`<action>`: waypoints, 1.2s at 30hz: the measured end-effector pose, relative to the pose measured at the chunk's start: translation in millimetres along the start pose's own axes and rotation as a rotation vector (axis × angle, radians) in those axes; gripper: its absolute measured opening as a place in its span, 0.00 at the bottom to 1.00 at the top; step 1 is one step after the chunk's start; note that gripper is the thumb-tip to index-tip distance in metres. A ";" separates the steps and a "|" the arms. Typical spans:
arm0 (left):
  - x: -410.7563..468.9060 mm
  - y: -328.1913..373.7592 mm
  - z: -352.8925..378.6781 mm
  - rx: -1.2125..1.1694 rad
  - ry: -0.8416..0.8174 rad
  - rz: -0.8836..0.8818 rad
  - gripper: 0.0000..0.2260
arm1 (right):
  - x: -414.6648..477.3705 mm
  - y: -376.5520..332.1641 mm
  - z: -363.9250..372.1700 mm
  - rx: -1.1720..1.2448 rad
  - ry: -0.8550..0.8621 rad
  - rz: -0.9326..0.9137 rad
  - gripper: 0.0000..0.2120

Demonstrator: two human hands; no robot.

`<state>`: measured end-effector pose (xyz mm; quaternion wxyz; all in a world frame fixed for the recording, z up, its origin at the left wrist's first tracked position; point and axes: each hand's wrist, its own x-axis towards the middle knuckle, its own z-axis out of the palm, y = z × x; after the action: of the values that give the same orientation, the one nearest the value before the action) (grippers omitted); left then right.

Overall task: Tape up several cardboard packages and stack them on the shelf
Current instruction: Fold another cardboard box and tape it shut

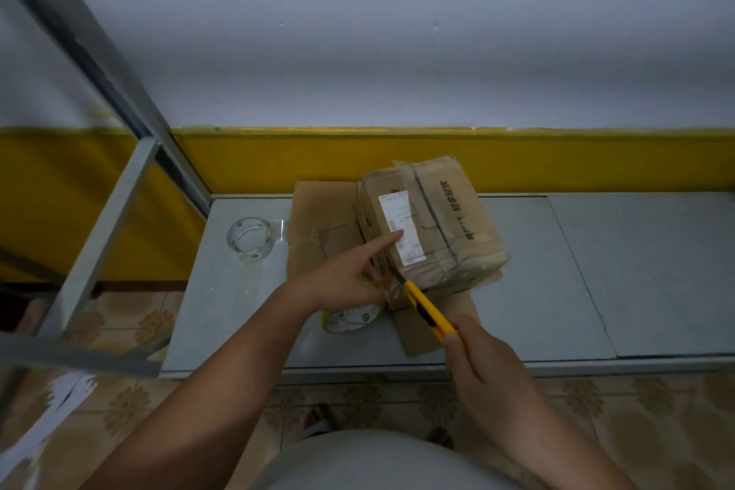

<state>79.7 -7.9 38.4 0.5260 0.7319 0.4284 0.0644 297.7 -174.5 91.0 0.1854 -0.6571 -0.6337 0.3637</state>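
Both bare forearms reach forward; the left hand [350, 280] points its index finger straight ahead, other fingers curled under; the right hand [477, 362] grips a yellow utility knife [427, 308], thumb on top.

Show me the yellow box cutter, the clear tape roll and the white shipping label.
yellow box cutter [427, 308]: head view, middle of its yellow handle.
clear tape roll [252, 255]: head view, near side of the ring.
white shipping label [395, 211]: head view, upper half of the label.

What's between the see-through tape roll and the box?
A flat cardboard sheet lies between the clear tape roll and the box, in the head view.
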 end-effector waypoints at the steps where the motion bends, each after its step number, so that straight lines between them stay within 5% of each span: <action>1: -0.5 1.2 -0.4 0.018 0.005 0.003 0.45 | 2.6 0.1 2.9 -0.019 -0.007 -0.002 0.10; 14: 4.8 9.0 -2.8 0.283 0.035 0.001 0.44 | 24.7 -31.2 -1.5 -0.038 -0.186 0.109 0.14; 21: 10.3 0.9 -8.9 0.349 0.043 0.009 0.45 | -0.9 20.9 -3.5 -0.141 -0.252 0.171 0.09; 25: 7.9 -2.8 -9.5 0.372 0.077 0.043 0.45 | -3.8 101.3 -31.5 -0.183 -0.154 0.327 0.10; 30: -2.1 -10.8 -3.6 0.304 0.146 0.091 0.47 | 25.0 187.1 -32.2 -0.096 0.206 0.464 0.15; 36: -7.8 -40.0 9.6 0.396 0.487 0.060 0.43 | 103.5 205.5 -7.7 0.027 0.339 0.413 0.22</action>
<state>57.7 -17.0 4.0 0.2528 0.7955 0.5242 0.1687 439.7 -99.0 -73.8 0.2195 -0.8214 -0.4413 0.2871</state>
